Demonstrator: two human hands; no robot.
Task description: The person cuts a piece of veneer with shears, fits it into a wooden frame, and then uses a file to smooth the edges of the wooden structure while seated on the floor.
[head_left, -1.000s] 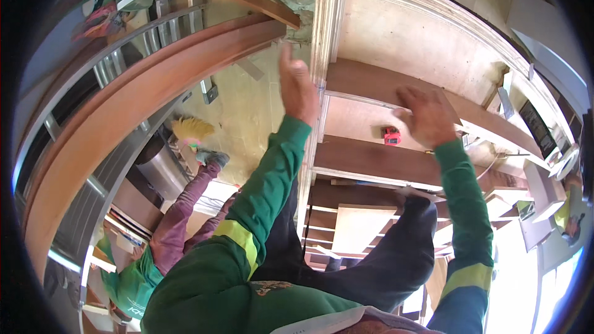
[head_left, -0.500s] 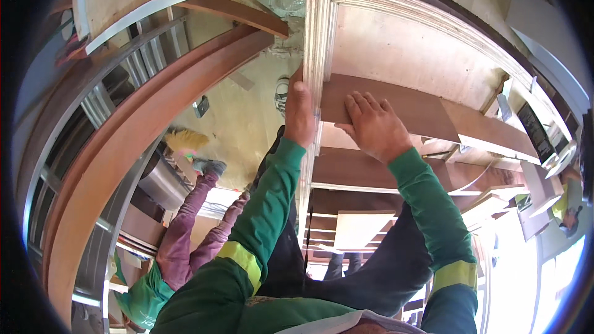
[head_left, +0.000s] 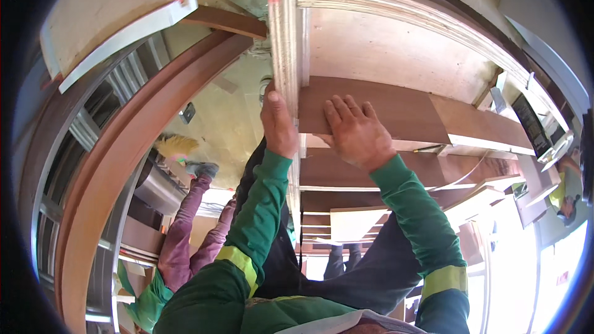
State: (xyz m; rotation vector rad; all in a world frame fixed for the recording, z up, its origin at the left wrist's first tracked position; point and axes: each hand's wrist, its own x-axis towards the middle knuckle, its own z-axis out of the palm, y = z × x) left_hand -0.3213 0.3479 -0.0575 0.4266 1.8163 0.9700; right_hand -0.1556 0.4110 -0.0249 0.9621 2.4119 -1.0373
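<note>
My left hand [head_left: 281, 127] grips the layered plywood edge of an upright side panel [head_left: 285, 43], thumb up along the panel and the other fingers mostly hidden behind it. My right hand [head_left: 360, 130] lies palm down, fingers spread, on a brown-faced board [head_left: 377, 105] that runs sideways from that panel. Behind the board rises a pale plywood sheet [head_left: 396, 49] framed by the panel and a layered top edge. A second brown board [head_left: 371, 167] sits below the first, nearer to me.
To the left, a long brown curved-looking beam [head_left: 117, 142] runs beside metal frames. A co-worker in a green top [head_left: 151, 303] and maroon trousers is at the lower left, near a straw broom [head_left: 176, 145]. A black rectangular object [head_left: 532, 127] stands at the right; another person [head_left: 566, 195] shows beyond.
The panel, boards and both my hands sit further left in the picture, as the view has shifted. My hands keep the same places on the panel and board.
</note>
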